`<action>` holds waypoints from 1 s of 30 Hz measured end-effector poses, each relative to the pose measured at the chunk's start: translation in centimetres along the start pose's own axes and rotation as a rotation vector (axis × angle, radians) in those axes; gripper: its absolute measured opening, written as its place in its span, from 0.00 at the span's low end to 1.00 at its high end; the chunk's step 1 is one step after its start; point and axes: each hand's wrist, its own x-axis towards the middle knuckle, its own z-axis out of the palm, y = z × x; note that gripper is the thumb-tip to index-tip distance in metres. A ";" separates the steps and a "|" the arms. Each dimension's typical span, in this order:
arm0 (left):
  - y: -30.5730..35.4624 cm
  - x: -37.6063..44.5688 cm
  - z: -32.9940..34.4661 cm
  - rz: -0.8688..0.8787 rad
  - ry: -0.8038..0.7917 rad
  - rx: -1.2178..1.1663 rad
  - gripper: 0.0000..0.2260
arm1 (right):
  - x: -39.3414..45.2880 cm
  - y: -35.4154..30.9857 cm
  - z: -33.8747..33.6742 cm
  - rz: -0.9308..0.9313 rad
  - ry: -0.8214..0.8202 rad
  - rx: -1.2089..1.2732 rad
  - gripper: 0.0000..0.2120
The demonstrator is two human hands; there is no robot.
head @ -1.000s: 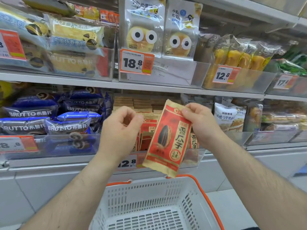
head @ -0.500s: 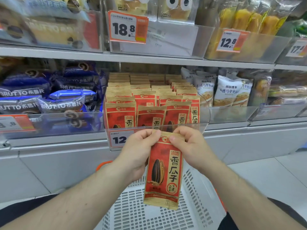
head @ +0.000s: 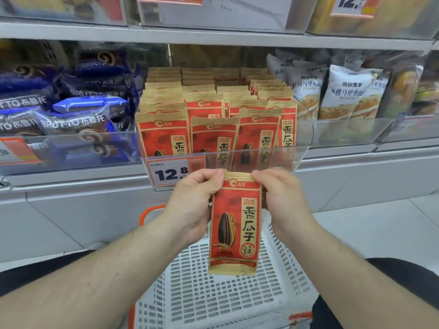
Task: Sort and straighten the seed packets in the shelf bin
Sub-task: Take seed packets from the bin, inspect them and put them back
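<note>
A red and tan seed packet (head: 235, 224) with a black sunflower seed printed on it hangs upright in front of me, below the shelf bin. My left hand (head: 193, 205) pinches its top left corner and my right hand (head: 282, 203) pinches its top right corner. Behind them the clear shelf bin (head: 301, 148) holds several rows of the same seed packets (head: 164, 134), standing upright; the front row leans unevenly. A price tag reading 12.8 (head: 169, 173) sits on the bin's front, left of my hands.
A white shopping basket with orange rim (head: 213, 295) sits directly under the held packet. Blue cake packs (head: 78, 119) fill the bin to the left, white bread bags (head: 349, 93) the bin to the right. The upper shelf edge (head: 213, 34) overhangs above.
My left hand has joined my right on the packet's top edge. The packet has turned from tilted to upright and come down in front of the bin, over the basket.
</note>
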 end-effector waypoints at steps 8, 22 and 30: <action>-0.7 0.6 0.2 -0.012 0.016 -0.019 0.06 | 0.5 0.4 0.0 0.079 -0.003 0.079 0.11; -0.3 0.6 -0.7 -0.135 -0.074 0.091 0.13 | 0.2 0.8 -1.8 -0.022 -0.194 -0.251 0.15; -0.5 0.3 -1.0 -0.153 -0.086 0.078 0.13 | 0.3 0.2 -2.4 0.061 -0.288 -0.189 0.15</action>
